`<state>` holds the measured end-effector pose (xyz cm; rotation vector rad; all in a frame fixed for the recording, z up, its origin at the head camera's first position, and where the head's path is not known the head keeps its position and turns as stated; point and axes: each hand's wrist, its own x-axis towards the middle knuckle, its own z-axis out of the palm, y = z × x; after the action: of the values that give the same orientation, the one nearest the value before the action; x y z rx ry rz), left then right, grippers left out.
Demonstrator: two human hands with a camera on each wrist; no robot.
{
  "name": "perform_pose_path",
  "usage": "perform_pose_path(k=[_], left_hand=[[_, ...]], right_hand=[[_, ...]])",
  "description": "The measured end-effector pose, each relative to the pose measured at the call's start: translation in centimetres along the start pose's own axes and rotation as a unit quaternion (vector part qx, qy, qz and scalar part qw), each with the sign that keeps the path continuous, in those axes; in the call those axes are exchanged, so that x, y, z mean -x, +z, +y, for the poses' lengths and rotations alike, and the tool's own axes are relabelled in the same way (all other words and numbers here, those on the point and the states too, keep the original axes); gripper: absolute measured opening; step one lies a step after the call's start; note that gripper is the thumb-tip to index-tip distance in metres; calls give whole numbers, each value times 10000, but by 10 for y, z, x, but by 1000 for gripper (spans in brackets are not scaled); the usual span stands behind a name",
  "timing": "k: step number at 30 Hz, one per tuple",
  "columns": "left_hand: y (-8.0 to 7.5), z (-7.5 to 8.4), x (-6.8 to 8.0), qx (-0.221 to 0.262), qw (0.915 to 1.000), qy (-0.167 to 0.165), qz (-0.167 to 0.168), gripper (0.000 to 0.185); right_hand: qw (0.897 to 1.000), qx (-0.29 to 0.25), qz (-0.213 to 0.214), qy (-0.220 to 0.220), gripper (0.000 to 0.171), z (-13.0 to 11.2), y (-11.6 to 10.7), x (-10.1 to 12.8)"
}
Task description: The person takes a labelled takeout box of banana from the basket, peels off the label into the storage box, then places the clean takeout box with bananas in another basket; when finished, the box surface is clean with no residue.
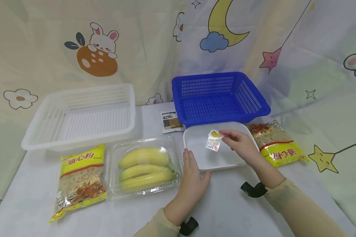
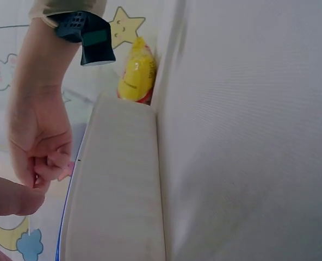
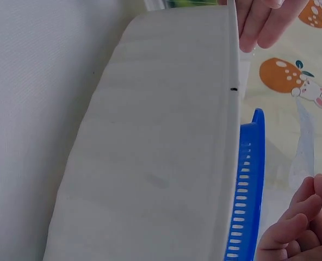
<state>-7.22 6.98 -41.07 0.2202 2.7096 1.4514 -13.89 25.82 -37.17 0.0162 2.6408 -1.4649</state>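
My right hand [image 1: 229, 137] pinches a small white label with a banana picture [image 1: 214, 140] above a shallow white tray [image 1: 201, 158] in the head view. My left hand [image 1: 191, 164] lies with straight fingers against the tray's left edge. Just left of that hand, a clear clamshell box of bananas [image 1: 143, 168] sits on the table. In the right wrist view the white tray [image 3: 161, 152] fills the frame, with left-hand fingers [image 3: 264, 22] at its far edge. The left wrist view shows the right hand [image 2: 41, 147] with fingers curled beside the tray [image 2: 117, 185].
An empty white basket [image 1: 47, 112] stands back left and an empty blue basket [image 1: 255, 102] back right. One yellow macaroni bag [image 1: 80, 179] lies front left, another [image 1: 277, 144] right of the tray. A small brown packet [image 1: 171, 121] lies between the baskets.
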Motion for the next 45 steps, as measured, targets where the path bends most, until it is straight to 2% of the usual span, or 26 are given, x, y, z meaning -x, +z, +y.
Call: perform_pose_path(k=[9,13,16,22,32,45], left_hand=[[5,1,1,180,9998,120,21,84],[12,0,0,792,9965,71,254,89],[17,0,0,1300,9904,-30,473,93],[25,-3,0,1856,9789,-328,786,95],[36,-11,-4,1942,9738,-333,1133,94],[38,-11,-7,2218,9653,-509,1282,96]], right_hand=[[9997,181,-63,169,43,7,-1,2],[9997,174,-72,169,42,10,0,1],[9997,165,-59,178,42,11,1,0],[9997,143,-61,174,42,13,3,-1],[9997,229,-100,-20,40,17,8,-5],[9989,440,-163,-11,36,17,16,-10]])
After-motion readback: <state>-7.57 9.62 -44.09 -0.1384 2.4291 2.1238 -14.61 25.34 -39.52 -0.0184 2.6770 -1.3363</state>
